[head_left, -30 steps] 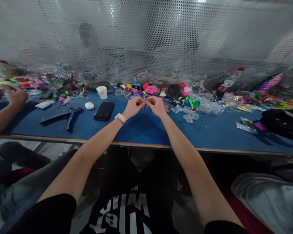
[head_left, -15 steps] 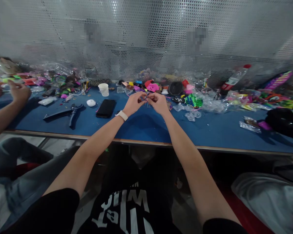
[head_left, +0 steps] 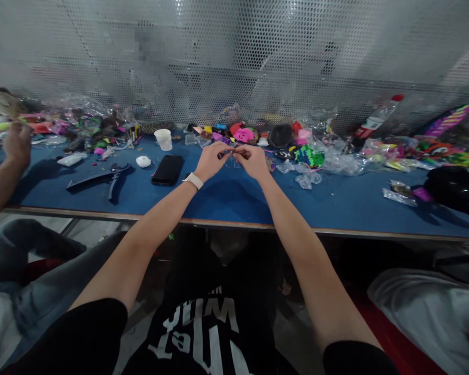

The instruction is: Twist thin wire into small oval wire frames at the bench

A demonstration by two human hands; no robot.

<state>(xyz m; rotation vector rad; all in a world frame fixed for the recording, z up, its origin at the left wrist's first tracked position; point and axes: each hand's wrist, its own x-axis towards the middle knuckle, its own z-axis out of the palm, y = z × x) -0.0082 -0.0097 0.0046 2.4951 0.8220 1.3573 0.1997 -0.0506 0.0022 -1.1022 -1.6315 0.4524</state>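
My left hand (head_left: 213, 159) and my right hand (head_left: 252, 160) meet fingertip to fingertip above the blue tabletop (head_left: 234, 205). Both are closed in a pinch, and whatever sits between the fingertips is too small to name. A white band (head_left: 193, 180) circles my left wrist. Just behind the hands lies a pink piece with a dark face pattern (head_left: 243, 135), among small colourful bits. A black phone (head_left: 167, 170) rests to the left of my left hand. Crumpled clear plastic (head_left: 308, 179) lies to the right of my right hand.
Pruning shears (head_left: 99, 178), a white lump (head_left: 143, 161) and a white cup (head_left: 163, 139) are on the left. A red-capped bottle (head_left: 375, 122) leans at the back right, near a shiny black object (head_left: 457, 188). At far left is another person's hand (head_left: 17, 143). Perforated metal (head_left: 234, 62) stands behind.
My fingertips have come closer together, and the small dark piece seen between them is now mostly hidden. The other person's hand at the left has moved further left. The view has shifted slightly.
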